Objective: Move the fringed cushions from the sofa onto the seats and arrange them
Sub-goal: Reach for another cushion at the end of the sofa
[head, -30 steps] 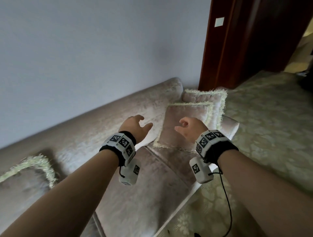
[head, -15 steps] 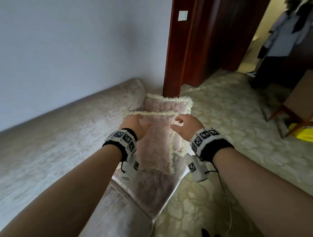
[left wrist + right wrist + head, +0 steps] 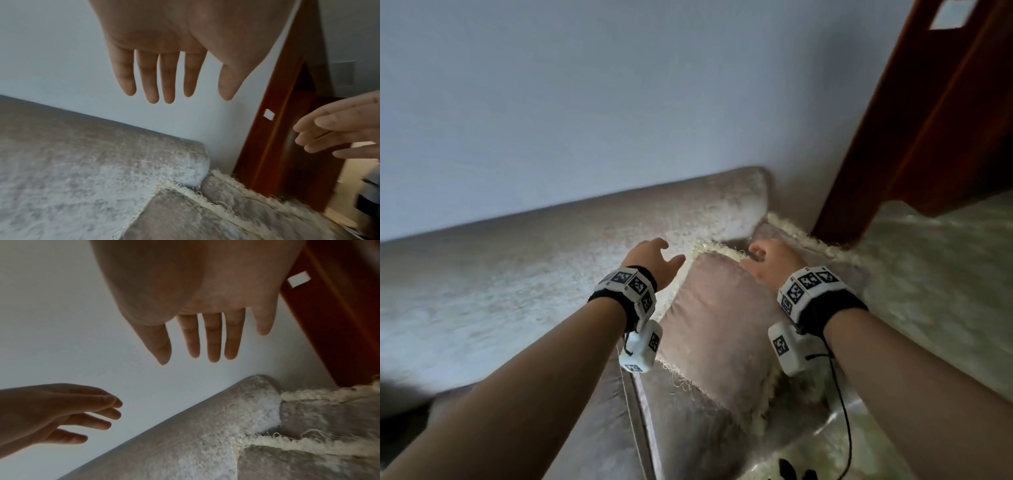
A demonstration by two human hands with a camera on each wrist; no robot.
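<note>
Two pale pink cushions with cream fringe lean at the sofa's right end. The front cushion [image 3: 719, 322] stands on the seat, and the rear cushion [image 3: 804, 246] is tucked behind it against the armrest. My left hand [image 3: 654, 263] hovers open just left of the front cushion's top corner. My right hand [image 3: 770, 263] hovers open over its top right edge. Neither hand holds anything. In the left wrist view the left hand's fingers [image 3: 167, 81] hang straight above the fringe [image 3: 205, 203]. The right wrist view shows straight fingers [image 3: 213, 340] above both cushions.
The beige velvet sofa backrest [image 3: 551, 260] runs along a pale wall. A dark red wooden door frame [image 3: 914, 137] stands right behind the cushions. Patterned cream carpet [image 3: 935, 274] lies to the right. A black cable [image 3: 846, 421] hangs from my right wrist.
The view has swung down and left and come closer to the sofa end. Both hands stay open over the front cushion, with the left one now at its left top corner.
</note>
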